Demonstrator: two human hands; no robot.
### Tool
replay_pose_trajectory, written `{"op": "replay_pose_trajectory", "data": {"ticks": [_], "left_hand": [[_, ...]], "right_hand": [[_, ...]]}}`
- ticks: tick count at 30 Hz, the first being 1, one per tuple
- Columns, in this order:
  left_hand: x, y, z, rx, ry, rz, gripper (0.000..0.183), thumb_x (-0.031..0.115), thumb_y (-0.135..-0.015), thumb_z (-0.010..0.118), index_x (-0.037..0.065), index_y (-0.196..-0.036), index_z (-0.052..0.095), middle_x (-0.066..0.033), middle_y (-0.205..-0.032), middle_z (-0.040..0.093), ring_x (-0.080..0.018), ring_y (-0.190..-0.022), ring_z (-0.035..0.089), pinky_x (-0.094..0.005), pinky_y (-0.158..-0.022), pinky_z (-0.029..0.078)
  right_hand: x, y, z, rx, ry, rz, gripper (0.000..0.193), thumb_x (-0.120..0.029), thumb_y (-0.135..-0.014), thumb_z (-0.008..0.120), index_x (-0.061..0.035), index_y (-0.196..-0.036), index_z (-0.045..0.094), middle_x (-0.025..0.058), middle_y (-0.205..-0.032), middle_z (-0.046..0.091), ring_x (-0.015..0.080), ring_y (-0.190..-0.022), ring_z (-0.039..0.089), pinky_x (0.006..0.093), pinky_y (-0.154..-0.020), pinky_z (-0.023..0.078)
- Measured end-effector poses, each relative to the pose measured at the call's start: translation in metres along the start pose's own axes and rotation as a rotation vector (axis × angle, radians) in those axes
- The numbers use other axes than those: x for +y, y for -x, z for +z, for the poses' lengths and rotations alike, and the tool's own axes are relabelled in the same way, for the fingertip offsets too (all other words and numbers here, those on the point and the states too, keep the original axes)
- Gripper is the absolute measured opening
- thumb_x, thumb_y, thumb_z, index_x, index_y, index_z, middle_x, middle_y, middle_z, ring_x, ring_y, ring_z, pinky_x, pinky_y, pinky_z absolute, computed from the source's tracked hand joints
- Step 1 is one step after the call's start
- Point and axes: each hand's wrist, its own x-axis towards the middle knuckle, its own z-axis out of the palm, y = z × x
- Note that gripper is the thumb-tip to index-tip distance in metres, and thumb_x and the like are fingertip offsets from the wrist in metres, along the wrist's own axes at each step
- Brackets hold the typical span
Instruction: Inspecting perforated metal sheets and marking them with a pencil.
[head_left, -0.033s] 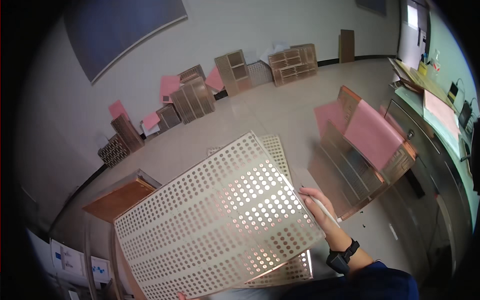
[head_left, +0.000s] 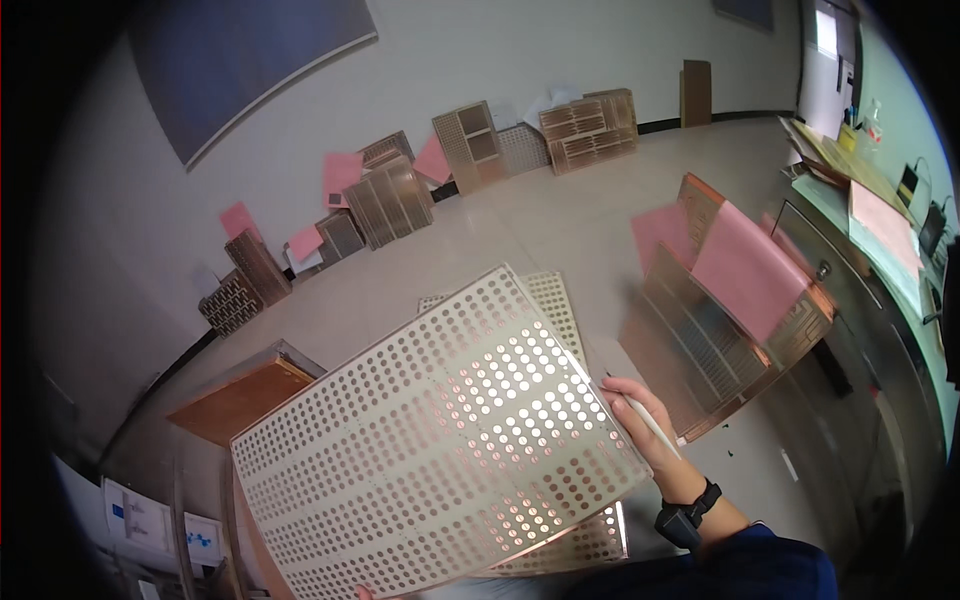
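A large pale panel (head_left: pixel 400 440) covered in rows of round metallic dots is held up, tilted, in front of me; light glints off its right part. My right hand (head_left: pixel 645 415) is closed on its right edge, with a slim white pen (head_left: pixel 650 425) also held in the fingers. At the panel's lower edge only a fingertip of my left hand (head_left: pixel 364 593) shows, gripping that edge; the rest is hidden. Beneath and behind lie more dotted panels (head_left: pixel 560 310), partly covered. A black band device (head_left: pixel 688 515) sits on my right wrist.
To the right, a stack of copper-coloured panels (head_left: pixel 690 320) carries pink sheets (head_left: pixel 750 270). Beyond it runs a green-topped bench (head_left: pixel 870 240) with papers. Several patterned panels (head_left: pixel 388 205) lean along the far wall. At the left stands a brown board stack (head_left: pixel 240 400).
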Motion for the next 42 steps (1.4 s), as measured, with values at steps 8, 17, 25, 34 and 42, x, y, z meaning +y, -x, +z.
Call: {"op": "replay_pose_trajectory", "data": {"ticks": [8,17,25,34,42], "left_hand": [[-0.016,-0.028,-0.021,0.002,0.198,-0.047,0.051,0.009,-0.088,0.054,-0.004,-0.135,0.037,-0.0181,-0.127,0.05,-0.0305,-0.113,0.05,-0.0412,-0.099,0.04],[-0.028,-0.049,-0.035,-0.002,0.449,-0.1,0.052,0.006,-0.087,0.054,-0.005,-0.135,0.037,-0.0186,-0.129,0.049,-0.0311,-0.115,0.049,-0.0423,-0.101,0.039],[-0.003,-0.028,-0.049,0.171,0.713,-0.076,0.058,-0.003,-0.08,0.057,-0.005,-0.135,0.037,-0.0184,-0.137,0.045,-0.031,-0.124,0.044,-0.0439,-0.109,0.031],[-0.013,-0.024,-0.025,-0.1,0.319,0.095,0.058,0.009,-0.09,0.056,0.008,-0.141,0.03,-0.0119,-0.142,0.038,-0.028,-0.131,0.038,-0.0482,-0.108,0.031],[0.013,-0.008,0.008,-0.054,0.446,0.04,0.057,-0.004,-0.087,0.053,0.004,-0.139,0.031,-0.0114,-0.138,0.043,-0.0272,-0.128,0.041,-0.0477,-0.107,0.032]], "right_hand": [[0.004,0.005,-0.009,-0.046,0.021,0.048,0.029,-0.007,-0.089,0.06,-0.0023,-0.117,0.058,0.0065,-0.106,0.064,0.0119,-0.098,0.059,0.0252,-0.085,0.047],[0.0,0.009,-0.015,-0.09,-0.014,0.073,0.028,-0.006,-0.089,0.061,-0.0018,-0.116,0.058,0.0036,-0.1,0.064,0.009,-0.091,0.059,0.0221,-0.081,0.047],[0.01,0.005,-0.02,-0.017,0.009,-0.014,0.029,-0.008,-0.09,0.057,0.0017,-0.118,0.054,0.0102,-0.104,0.064,0.0122,-0.092,0.059,0.0237,-0.08,0.047],[0.051,-0.008,-0.045,0.03,-0.071,0.005,0.043,-0.013,-0.092,0.054,0.0061,-0.129,0.041,0.013,-0.115,0.058,0.0148,-0.106,0.054,0.0248,-0.092,0.039],[0.061,-0.02,-0.054,-0.126,-0.018,-0.004,0.048,-0.016,-0.095,0.048,0.0038,-0.136,0.035,0.0157,-0.129,0.05,0.0205,-0.119,0.048,0.0309,-0.102,0.035]]}}
